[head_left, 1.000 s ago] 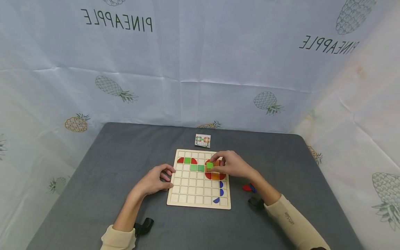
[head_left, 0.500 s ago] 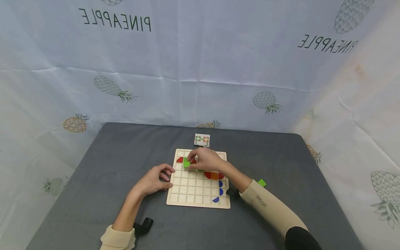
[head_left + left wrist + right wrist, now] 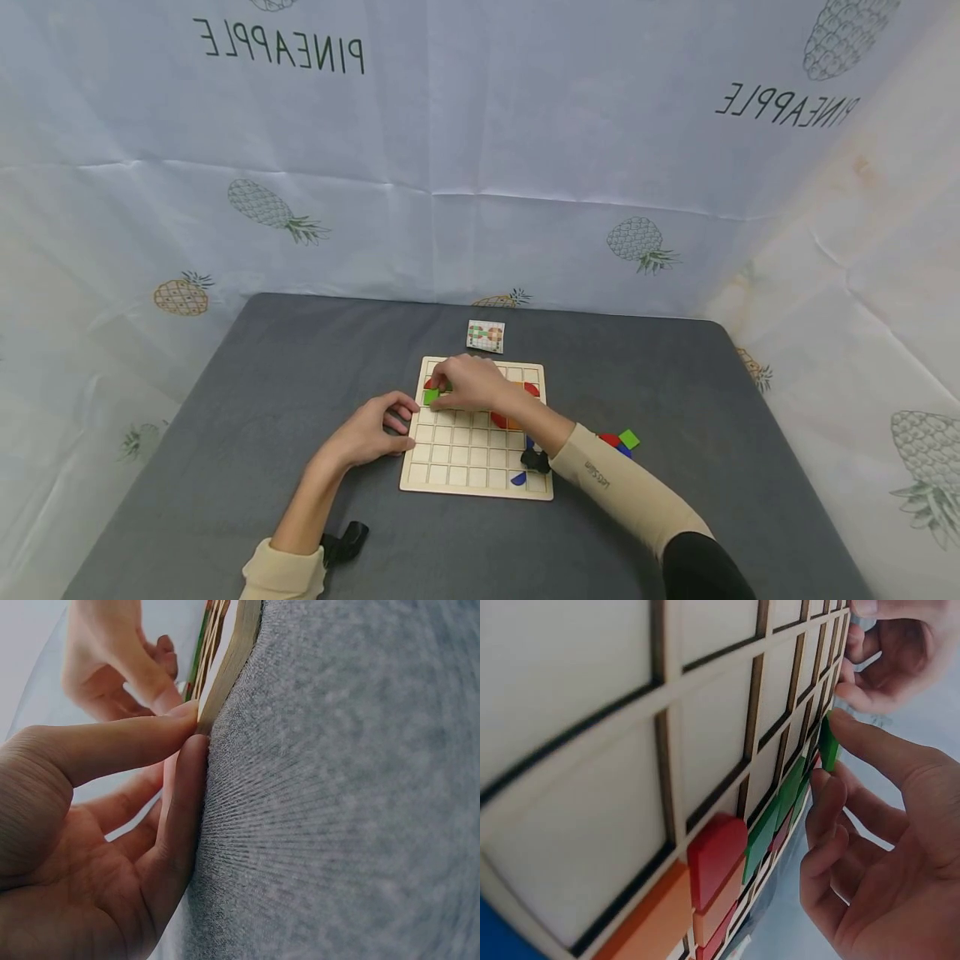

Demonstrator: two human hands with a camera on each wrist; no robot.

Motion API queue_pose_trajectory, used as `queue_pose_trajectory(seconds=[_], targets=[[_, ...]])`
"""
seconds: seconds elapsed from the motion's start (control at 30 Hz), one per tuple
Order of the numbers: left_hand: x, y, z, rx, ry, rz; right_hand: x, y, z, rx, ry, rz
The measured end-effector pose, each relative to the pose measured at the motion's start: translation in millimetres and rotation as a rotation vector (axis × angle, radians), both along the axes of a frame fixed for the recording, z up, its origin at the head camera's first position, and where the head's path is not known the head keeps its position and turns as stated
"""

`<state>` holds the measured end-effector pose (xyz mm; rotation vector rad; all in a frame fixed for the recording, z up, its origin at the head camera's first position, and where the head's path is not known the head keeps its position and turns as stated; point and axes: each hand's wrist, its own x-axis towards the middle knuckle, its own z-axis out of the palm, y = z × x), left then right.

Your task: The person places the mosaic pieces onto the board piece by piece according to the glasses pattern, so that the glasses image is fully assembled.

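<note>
A wooden grid board (image 3: 465, 457) lies on the grey table, with red, green, orange and blue flat pieces in some of its cells. My right hand (image 3: 474, 383) reaches over its upper left part. Thumb and fingertip pinch a green square tile (image 3: 431, 397), seen in the right wrist view as a green tile (image 3: 828, 746) tilted against the board's surface. My left hand (image 3: 369, 429) holds the board's left edge. In the left wrist view its thumb (image 3: 127, 742) touches the board's edge (image 3: 229, 671). My right hand and forearm hide several placed pieces.
A small printed pattern card (image 3: 485, 336) lies beyond the board. Right of it, partly behind my right sleeve, are loose pieces, among them a green square (image 3: 628, 439) and a red piece (image 3: 609, 438). A curtain with pineapple prints (image 3: 480, 150) rises behind the table.
My right hand has carried the green tile leftward across the board to the left columns. My left hand has stayed at the left edge. The loose pieces on the right show more now.
</note>
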<state>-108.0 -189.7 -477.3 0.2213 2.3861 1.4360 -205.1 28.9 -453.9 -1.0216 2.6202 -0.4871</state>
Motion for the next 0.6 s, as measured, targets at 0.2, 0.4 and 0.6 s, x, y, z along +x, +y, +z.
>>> queue_pose_trajectory(seconds=[0.2,0.4,0.6], targets=[[-0.2,-0.4,-0.2,0.001,-0.001,0.002,0.7,-4,-1.7,0.019,-0.006,-0.019],[0.3,0.0,-0.3,0.002,-0.004,0.007,3.1,4,3.4,-0.021,-0.033,-0.027],[0.9,1.2,0.4,0.014,-0.012,0.016,8.8,29,13.3,-0.083,-0.015,-0.045]])
